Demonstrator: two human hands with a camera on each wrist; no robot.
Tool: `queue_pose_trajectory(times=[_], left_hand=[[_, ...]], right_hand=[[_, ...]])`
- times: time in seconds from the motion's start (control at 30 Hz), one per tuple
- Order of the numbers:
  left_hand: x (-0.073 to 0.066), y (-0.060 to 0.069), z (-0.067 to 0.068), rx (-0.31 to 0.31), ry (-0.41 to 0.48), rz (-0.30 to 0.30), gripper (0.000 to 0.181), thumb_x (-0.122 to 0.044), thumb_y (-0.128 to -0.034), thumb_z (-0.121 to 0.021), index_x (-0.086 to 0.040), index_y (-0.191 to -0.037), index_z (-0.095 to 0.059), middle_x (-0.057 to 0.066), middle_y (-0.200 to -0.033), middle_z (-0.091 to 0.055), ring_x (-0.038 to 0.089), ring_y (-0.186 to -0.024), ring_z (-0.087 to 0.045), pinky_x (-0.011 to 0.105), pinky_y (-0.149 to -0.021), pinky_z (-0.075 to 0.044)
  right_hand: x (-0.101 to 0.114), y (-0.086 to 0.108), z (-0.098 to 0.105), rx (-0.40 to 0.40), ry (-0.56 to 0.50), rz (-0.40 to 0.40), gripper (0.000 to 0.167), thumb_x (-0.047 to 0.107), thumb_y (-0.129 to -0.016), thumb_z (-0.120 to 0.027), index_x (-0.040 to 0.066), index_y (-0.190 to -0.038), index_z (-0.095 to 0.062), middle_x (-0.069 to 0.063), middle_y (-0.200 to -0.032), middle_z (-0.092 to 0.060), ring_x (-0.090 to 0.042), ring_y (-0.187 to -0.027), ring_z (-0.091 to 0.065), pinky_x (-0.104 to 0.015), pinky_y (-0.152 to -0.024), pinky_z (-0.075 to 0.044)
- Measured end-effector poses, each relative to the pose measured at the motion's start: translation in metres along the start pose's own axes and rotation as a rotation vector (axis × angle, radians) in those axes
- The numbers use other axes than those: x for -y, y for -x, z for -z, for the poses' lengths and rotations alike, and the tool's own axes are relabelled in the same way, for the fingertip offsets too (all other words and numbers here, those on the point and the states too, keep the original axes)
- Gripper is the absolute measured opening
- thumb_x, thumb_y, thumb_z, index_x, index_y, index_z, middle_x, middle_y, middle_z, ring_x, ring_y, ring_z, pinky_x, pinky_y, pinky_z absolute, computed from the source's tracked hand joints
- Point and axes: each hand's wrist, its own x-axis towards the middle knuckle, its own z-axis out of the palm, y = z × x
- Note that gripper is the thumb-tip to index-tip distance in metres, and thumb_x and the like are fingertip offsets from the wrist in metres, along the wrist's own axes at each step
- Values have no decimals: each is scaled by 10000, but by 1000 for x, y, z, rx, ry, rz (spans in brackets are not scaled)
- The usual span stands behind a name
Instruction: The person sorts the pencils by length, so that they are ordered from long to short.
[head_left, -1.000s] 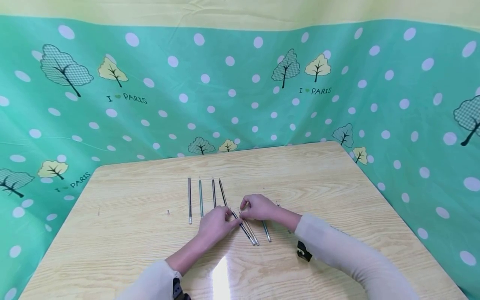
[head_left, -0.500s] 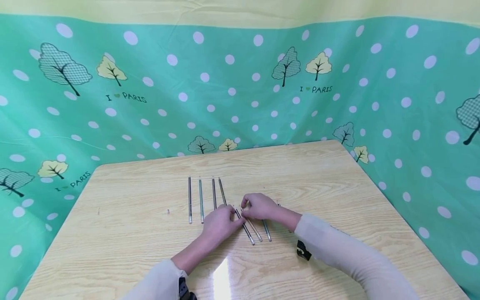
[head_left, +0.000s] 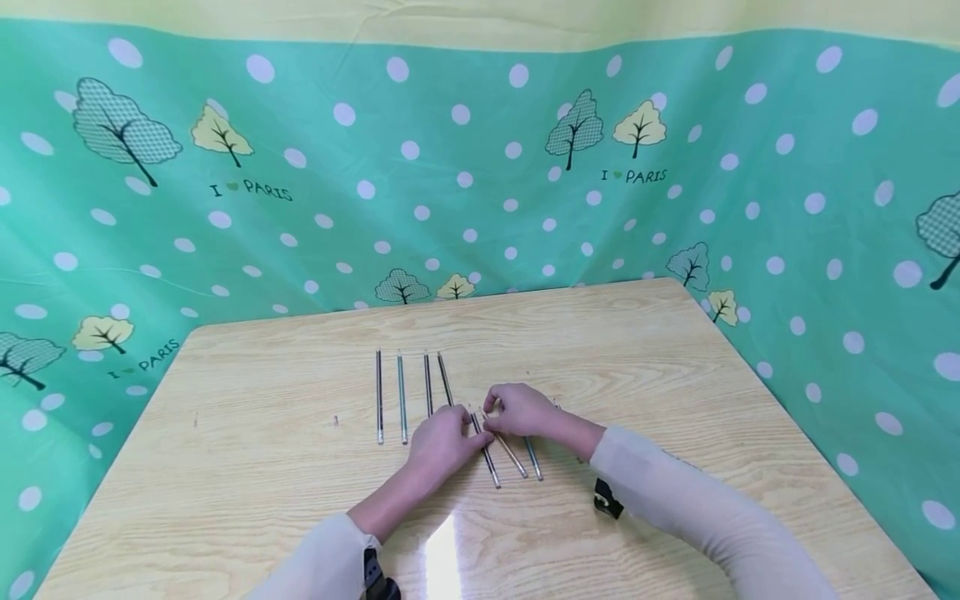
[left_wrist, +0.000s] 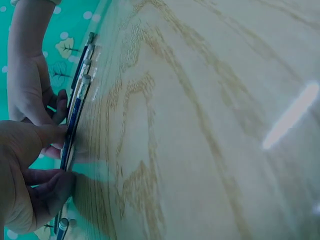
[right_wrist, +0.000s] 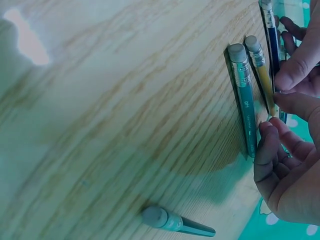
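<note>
My left hand [head_left: 442, 442] pinches a dark pencil [head_left: 489, 467] that lies slanted on the table, its eraser end toward me. To its right, my right hand [head_left: 521, 410] holds a yellow pencil [right_wrist: 264, 82] between thumb and fingers near its far end. A green pencil [right_wrist: 246, 105] lies just beside the yellow one, partly beneath my right hand in the head view. In the left wrist view the dark pencil [left_wrist: 75, 115] runs past my left thumb and fingertips. The far tips of these pencils are partly hidden by the hands.
Left of the hands several pencils lie roughly side by side, among them a dark one [head_left: 379, 396] and a teal one [head_left: 402, 397]. Another dark pencil [right_wrist: 192, 227] lies right, mostly under the right forearm. A tiny object [head_left: 336, 421] sits on the wooden table [head_left: 262, 483]. Patterned curtain [head_left: 465, 167] stands behind.
The eraser ends of the dark and yellow pencils have spread apart, the dark one leftward and the yellow one rightward. My left hand has shifted slightly right; my right hand has barely moved.
</note>
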Motion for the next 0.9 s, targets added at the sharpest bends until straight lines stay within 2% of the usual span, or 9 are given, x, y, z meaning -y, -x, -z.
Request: queue_pose_trajectory(times=[0.1,0.23,0.43,0.9], left_hand=[[1,-2,0,3,35,4,354,-394,-768,-726,-59,-833,-630,-21,-634,-504,104,-521,-433,221,-443,-370],[2,-4,0,16,84,10,320,-273,-786,-708,-4,-947,-647,-16,-640,-516,109,-544,-452,210,-492,-400],[5,-4,1,38,177,15,276,-143,-794,-662,39,-999,-629,11,-651,-547,109,-521,-453,216,-454,-397],[13,-2,1,13,342,30,244,-114,-786,-637,1,-1001,-630,10,-709,-592,94,-542,-480,194,-455,-425]], right_hand=[[2,1,1,-2,-2,5,268,252,-795,-712,110,-1010,-638,52,-567,-535,-76,-475,-449,-207,-463,-368],[3,1,0,-7,-1,4,270,249,-787,-721,112,-1006,-642,48,-578,-539,-80,-481,-453,-211,-463,-372],[1,1,-1,-19,5,12,260,249,-780,-726,119,-989,-642,53,-577,-530,-77,-485,-447,-211,-470,-371],[0,3,-1,-40,23,18,258,250,-776,-725,113,-982,-651,57,-576,-524,-73,-491,-448,-209,-480,-380]])
